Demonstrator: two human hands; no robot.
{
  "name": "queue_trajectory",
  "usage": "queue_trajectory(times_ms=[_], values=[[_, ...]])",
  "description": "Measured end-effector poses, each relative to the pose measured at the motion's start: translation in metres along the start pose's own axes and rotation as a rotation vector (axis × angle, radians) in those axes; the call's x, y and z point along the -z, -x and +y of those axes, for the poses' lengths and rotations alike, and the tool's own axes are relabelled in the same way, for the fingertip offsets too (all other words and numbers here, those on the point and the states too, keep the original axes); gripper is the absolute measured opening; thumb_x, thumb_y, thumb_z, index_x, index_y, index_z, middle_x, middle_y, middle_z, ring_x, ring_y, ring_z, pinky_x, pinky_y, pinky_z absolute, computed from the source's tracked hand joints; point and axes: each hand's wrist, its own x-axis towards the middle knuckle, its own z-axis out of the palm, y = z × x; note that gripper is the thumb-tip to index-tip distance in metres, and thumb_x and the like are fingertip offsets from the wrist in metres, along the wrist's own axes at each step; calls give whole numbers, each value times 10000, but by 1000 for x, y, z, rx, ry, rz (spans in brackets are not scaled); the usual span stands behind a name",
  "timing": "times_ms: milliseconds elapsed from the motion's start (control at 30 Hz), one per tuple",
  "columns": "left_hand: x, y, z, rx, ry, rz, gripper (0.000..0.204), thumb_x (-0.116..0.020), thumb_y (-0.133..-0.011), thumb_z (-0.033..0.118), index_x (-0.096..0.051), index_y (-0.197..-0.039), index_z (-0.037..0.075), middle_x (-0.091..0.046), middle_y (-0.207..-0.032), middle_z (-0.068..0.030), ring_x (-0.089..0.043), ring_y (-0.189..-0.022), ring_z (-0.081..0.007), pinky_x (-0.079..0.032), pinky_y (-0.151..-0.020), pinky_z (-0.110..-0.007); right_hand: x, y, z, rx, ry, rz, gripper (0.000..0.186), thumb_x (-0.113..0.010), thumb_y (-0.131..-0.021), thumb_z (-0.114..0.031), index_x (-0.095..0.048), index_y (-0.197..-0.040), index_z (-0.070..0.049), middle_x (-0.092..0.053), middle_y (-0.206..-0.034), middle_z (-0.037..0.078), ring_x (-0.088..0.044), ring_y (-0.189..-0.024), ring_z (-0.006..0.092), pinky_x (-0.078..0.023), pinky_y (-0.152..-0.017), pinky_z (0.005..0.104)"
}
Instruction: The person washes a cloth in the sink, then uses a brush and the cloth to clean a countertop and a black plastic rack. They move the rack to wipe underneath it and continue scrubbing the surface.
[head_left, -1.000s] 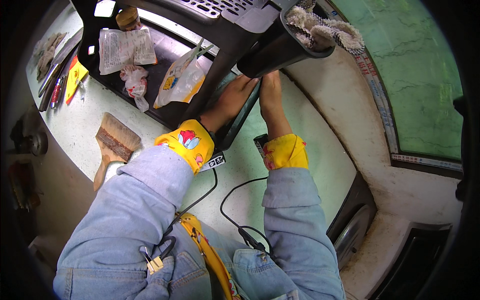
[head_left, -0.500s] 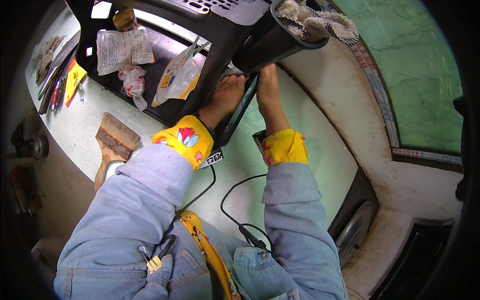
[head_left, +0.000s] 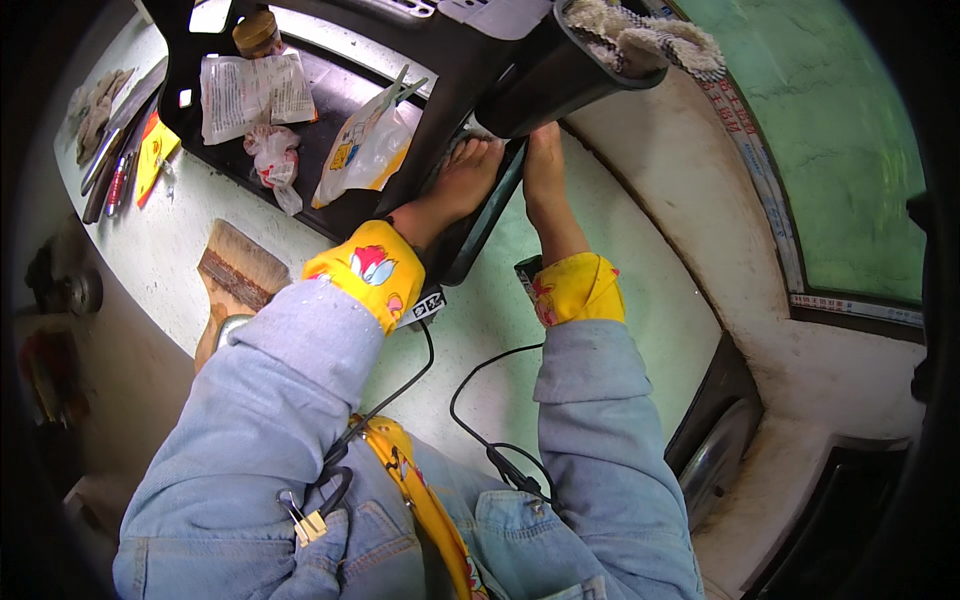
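Note:
My left hand point(head_left: 462, 183) reaches into the narrow right-hand channel of a black plastic rack point(head_left: 408, 172). Its fingers are bent and close together, with a small pale scrap at their tips that I cannot make out. Against the outer right side of the rack lies my right hand point(head_left: 543, 170), its fingertips hidden beneath a black bin point(head_left: 540, 88). A cream cloth point(head_left: 640, 40) hangs over the bin's rim. Inside the rack's tray are a printed paper packet point(head_left: 255, 98), a knotted plastic bag point(head_left: 275, 162) and a white-and-yellow plastic bag point(head_left: 368, 148).
A wide wooden-handled brush point(head_left: 243, 265) lies on the pale table point(head_left: 320, 265) left of my arm. Knives point(head_left: 122, 125) and a yellow packet point(head_left: 155, 152) are farther left. A brown-lidded jar point(head_left: 257, 35) stands in the rack. Right is a wall with a green pane point(head_left: 830, 150).
The view has shifted slightly, so the rack and brush sit a little farther right. The fingers of my left hand have moved slightly forward in the channel and show more clearly.

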Motion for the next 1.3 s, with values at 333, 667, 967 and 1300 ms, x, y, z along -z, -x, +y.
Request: queue_trajectory(times_ms=[333, 667, 967, 1300], values=[[-7, -6, 11, 334, 23, 44, 707, -168, -957, 509, -422, -1306, -51, -354, -1407, -239, -285, -1336, -357, -186, -1119, -404, 6, 2, -9, -44, -11, -46, 391, -347, -978, -344, -518, -1032, 3, -583, -960, 112, -547, -940, 225, -397, -886, 319], [32, 112, 28, 317, -19, -24, 636, -231, -970, 460, -389, -1296, -62, -337, -1393, -259, -310, -1296, -368, -229, -1088, -377, 8, -7, 14, -80, 40, -73, 449, -350, -963, -399, -547, -989, 3, -593, -949, 115, -534, -921, 219, -390, -852, 315], [64, 213, 7, 242, -189, -91, 223, -466, -882, 193, -544, -884, -15, -585, -889, -218, -569, -805, -375, -451, -724, -419, 14, 3, -20, -358, -24, 11, 520, -397, -943, -499, -541, -1134, -37, -548, -1055, 82, -531, -990, 183, -432, -850, 327], [139, 250, 47, 227, 978, 10, 172, -450, -885, 141, -566, -893, 14, -561, -864, -14, -499, -767, -78, -416, -661, -229, 9, 234, -62, -377, -56, -90, 707, -637, -860, -365, -319, -1402, -42, -460, -1299, 148, -542, -1091, 233, -472, -886, 345]])
